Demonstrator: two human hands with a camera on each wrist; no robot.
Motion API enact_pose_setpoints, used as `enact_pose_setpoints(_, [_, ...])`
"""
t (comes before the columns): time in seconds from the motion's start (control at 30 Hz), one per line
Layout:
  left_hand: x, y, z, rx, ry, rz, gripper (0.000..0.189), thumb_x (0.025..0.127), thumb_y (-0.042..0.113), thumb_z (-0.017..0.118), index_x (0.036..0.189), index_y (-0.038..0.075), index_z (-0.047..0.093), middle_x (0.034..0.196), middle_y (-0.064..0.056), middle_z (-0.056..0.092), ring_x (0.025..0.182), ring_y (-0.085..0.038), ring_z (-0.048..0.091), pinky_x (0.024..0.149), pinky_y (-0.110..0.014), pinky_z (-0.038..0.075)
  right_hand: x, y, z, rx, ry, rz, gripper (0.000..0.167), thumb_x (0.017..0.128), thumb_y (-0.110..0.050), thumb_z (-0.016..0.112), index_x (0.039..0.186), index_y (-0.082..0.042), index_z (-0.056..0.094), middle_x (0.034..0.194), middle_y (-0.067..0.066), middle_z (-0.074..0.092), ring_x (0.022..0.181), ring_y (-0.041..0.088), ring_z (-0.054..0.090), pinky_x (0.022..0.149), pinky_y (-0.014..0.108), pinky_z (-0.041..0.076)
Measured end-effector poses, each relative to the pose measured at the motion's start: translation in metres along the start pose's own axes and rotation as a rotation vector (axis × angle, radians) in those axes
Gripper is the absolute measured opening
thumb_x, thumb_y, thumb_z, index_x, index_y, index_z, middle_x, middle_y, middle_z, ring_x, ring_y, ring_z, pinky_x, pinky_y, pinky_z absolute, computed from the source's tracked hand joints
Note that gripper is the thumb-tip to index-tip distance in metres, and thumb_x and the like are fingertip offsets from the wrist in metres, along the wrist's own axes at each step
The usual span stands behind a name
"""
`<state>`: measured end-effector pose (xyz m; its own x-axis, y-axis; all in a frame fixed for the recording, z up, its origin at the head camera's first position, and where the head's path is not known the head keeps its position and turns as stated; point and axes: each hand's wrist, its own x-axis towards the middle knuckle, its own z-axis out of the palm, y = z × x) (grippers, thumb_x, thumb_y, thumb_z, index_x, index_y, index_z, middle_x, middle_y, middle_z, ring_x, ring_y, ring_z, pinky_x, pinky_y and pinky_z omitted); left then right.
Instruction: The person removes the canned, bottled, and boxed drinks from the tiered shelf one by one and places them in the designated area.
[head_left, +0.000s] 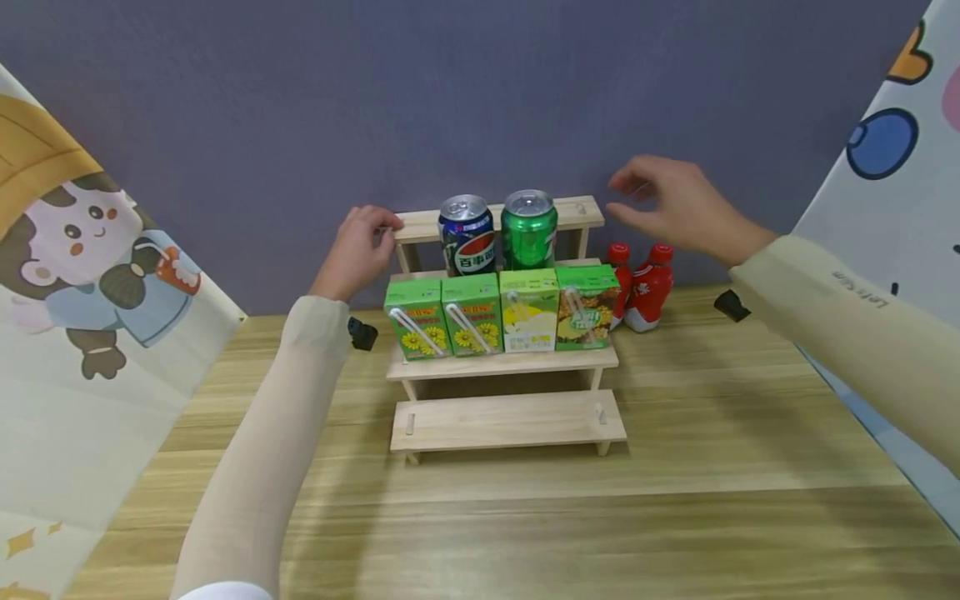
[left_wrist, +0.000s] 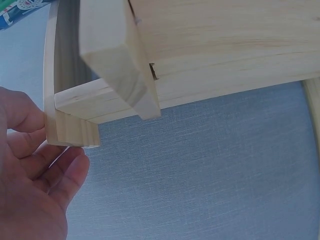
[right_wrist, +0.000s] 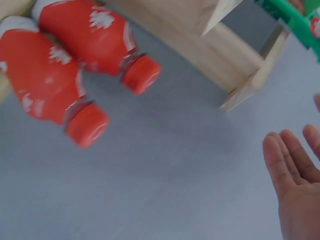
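Note:
My left hand point(head_left: 361, 250) pinches the left end of the top board of a wooden tiered shelf point(head_left: 504, 421). In the left wrist view, thumb and fingers lie about that board end point(left_wrist: 75, 129). My right hand point(head_left: 678, 204) is held in the air just past the board's right end, fingers apart and holding nothing. On the shelf, a dark blue Pepsi can point(head_left: 467, 237) and a green can point(head_left: 529, 229) stand side by side at the back. Before them on the middle tier is a row of several juice boxes, among them a yellow-green one point(head_left: 529, 312).
Two red bottles point(head_left: 649, 287) stand on the wooden table point(head_left: 525, 533) just right of the shelf. A blue-grey panel point(head_left: 300, 108) rises behind it. Cartoon-printed panels point(head_left: 97, 242) flank the table on the left and right.

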<state>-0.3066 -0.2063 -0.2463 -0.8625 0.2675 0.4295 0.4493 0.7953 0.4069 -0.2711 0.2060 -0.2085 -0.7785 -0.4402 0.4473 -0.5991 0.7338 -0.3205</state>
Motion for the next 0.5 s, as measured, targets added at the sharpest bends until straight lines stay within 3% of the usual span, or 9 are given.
enact_pose_setpoints(0.3, [-0.001, 0.000, 0.000, 0.002, -0.002, 0.003, 0.024, 0.098, 0.011, 0.045, 0.111, 0.003, 0.063, 0.118, -0.010, 0.055, 0.105, -0.025, 0.045, 0.089, -0.041, 0.040, 0.014, -0.033, 0.014, 0.049, 0.029, -0.175, 0.037, 0.090, -0.027, 0.066, 0.117, -0.005, 0.055, 0.113, 0.007, 0.055, 0.098, 0.024, 0.056, 0.087, 0.043, 0.044])
enact_pose_setpoints(0.5, [0.000, 0.000, 0.001, 0.004, -0.001, -0.002, 0.024, 0.098, 0.011, 0.045, 0.111, 0.003, 0.064, 0.119, -0.010, 0.055, 0.106, -0.025, 0.045, 0.089, -0.041, 0.040, 0.026, -0.045, 0.026, 0.066, 0.004, -0.236, 0.039, 0.087, -0.033, 0.069, 0.114, -0.008, 0.056, 0.112, 0.003, 0.054, 0.099, 0.022, 0.054, 0.088, 0.041, 0.044])
